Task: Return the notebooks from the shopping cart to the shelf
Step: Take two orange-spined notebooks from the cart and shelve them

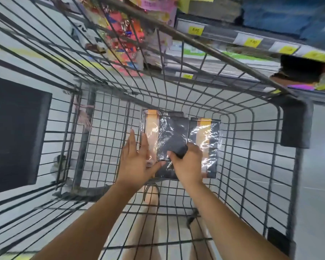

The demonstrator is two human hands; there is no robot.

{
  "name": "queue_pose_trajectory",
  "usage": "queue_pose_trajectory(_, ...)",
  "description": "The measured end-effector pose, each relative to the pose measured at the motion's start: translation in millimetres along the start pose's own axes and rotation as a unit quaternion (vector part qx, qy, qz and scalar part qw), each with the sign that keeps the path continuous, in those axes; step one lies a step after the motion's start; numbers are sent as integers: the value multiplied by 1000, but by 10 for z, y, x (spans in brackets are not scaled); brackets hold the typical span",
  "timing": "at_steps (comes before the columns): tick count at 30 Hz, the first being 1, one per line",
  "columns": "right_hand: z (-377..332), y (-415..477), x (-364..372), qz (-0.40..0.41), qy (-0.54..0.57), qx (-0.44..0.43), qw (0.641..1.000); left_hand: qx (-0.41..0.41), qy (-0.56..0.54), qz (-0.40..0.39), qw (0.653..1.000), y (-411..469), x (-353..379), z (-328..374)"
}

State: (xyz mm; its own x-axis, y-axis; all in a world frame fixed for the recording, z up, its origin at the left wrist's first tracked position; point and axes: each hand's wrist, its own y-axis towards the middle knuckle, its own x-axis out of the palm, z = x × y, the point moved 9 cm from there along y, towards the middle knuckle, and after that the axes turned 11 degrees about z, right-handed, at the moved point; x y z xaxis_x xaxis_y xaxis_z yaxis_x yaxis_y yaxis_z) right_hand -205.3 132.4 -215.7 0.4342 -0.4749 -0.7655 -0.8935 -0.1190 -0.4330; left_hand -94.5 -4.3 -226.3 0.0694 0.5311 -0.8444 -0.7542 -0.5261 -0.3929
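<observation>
Black notebooks with orange bands, wrapped in shiny plastic, lie on the floor of the wire shopping cart [109, 117]. A left pile [158, 124] and a right notebook [208, 136] show; a dark one [174, 136] lies on top between them. My left hand [139, 158] has its fingers straight along the left pile's edge, with the thumb against the top notebook. My right hand [186, 160] curls its fingers round the near edge of the top notebook. The shelf [223, 34] with yellow price tags runs across the upper right.
The cart's top rail [195, 44] crosses in front of the shelf, and a grey plastic corner [296, 124] sits at the right. Colourful packaged goods [124, 38] hang at the upper middle. A dark panel [13, 132] stands left of the cart.
</observation>
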Motion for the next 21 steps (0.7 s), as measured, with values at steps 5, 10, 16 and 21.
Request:
queue_pose_trajectory(5, 354, -74, -130, 30, 199, 157, 967, 4, -65, -13, 998, 27, 62, 171)
queue_pose_trajectory(10, 460, -64, -356, 86, 206, 170, 960, -112, -201, 87, 969, 62, -52, 178)
queue_pose_trajectory(16, 443, -62, -498, 120, 179, 142, 966, -177, -247, 132, 944, 100, -116, 65)
queue_pose_trajectory(21, 377, -150, -596, 139, 166, 121, 969, -177, -273, 169, 931, -3, -193, 44)
